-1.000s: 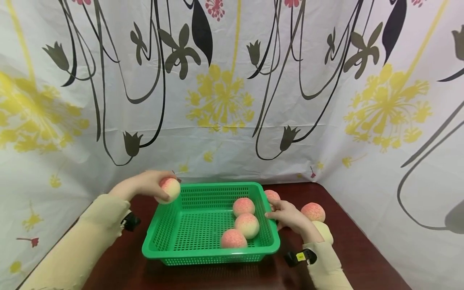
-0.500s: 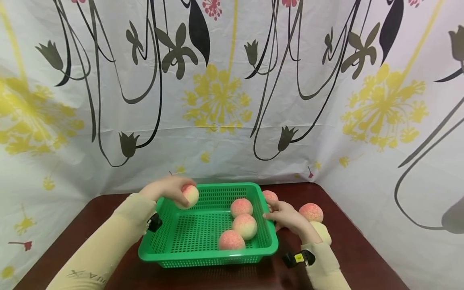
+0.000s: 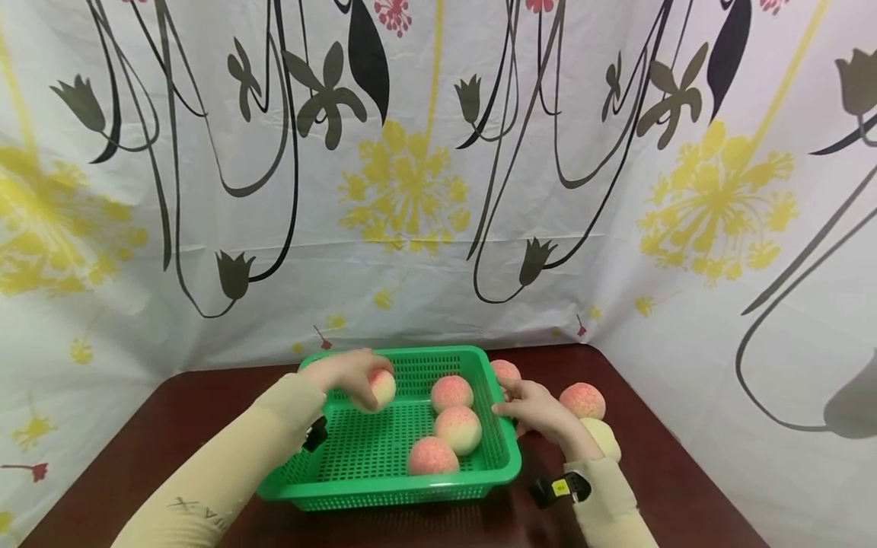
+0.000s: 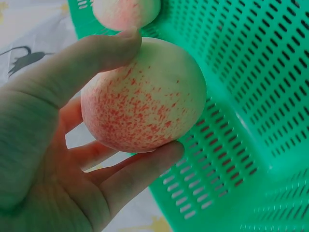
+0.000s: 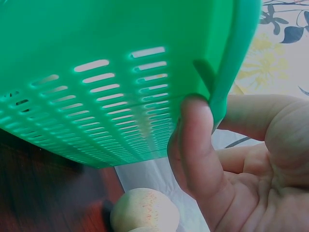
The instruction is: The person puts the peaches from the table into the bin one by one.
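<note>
My left hand point(image 3: 349, 377) grips a peach point(image 4: 145, 96), pale cream with red speckles, between thumb and fingers. It hangs over the left back part of the green plastic basket point(image 3: 404, 479). Inside the basket, along its right side, lie three more peaches: a back one point(image 3: 452, 394), a middle one point(image 3: 458, 430) and a front one point(image 3: 433, 456). At the basket's right wall my right hand point(image 3: 541, 411) pinches the rim, thumb on one side and fingers curled on the other, as the right wrist view shows.
Outside the basket on the right, a peach point(image 3: 505, 370) sits behind my right hand, with another peach point(image 3: 582, 400) and a pale peach point(image 3: 601, 439) beside my right forearm. The dark red table point(image 3: 658, 464) meets a patterned white curtain point(image 3: 411, 304) at the back.
My left hand has carried its peach rightward and slightly down, from the basket's left back corner to over its inside. The right hand keeps holding the rim; the view has shifted a little.
</note>
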Available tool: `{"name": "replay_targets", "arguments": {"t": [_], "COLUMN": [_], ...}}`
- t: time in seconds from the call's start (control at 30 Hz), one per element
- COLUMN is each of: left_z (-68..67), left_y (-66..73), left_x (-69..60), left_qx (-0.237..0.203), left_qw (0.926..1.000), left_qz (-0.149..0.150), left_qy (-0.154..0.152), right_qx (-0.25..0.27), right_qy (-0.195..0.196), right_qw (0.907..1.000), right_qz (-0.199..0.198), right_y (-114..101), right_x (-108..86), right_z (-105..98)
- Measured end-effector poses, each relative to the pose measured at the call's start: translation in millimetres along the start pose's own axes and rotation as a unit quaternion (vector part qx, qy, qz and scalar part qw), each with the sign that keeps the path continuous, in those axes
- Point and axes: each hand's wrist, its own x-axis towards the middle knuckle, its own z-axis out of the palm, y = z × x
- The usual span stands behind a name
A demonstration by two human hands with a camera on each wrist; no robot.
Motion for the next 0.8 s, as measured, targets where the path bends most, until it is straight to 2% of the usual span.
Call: {"name": "replay_targets", "arguments": {"t": [0.2,0.33,0.63,0.8], "left_z": [7.7,11.8,20.7,24.8], "left_y": [6.6,10.8,16.6,20.7], "left_x": [11.0,14.2,26.8,32.6], "left_qx": [-0.034,-0.039,0.005,0.011], "left_qw": [0.9987,0.9982,0.9982,0.998], "left_qz": [0.012,0.018,0.043,0.044], "left_qy": [-0.036,-0.043,-0.04,-0.045], "right_qx": [-0.002,-0.013,-0.006,-0.005], "right_qy": [0.002,0.009,0.009,0.01], "right_qw": [1.0,0.9999,0.9999,0.9999], "right_qz": [0.005,0.007,0.007,0.012], "right_y": [-0.7,-2.3,-2.7,-1.9], "right_x": [0.3,-0.1,0.9,-0.2], "right_z": [-0.3,0.6,1.5,2.0]}}
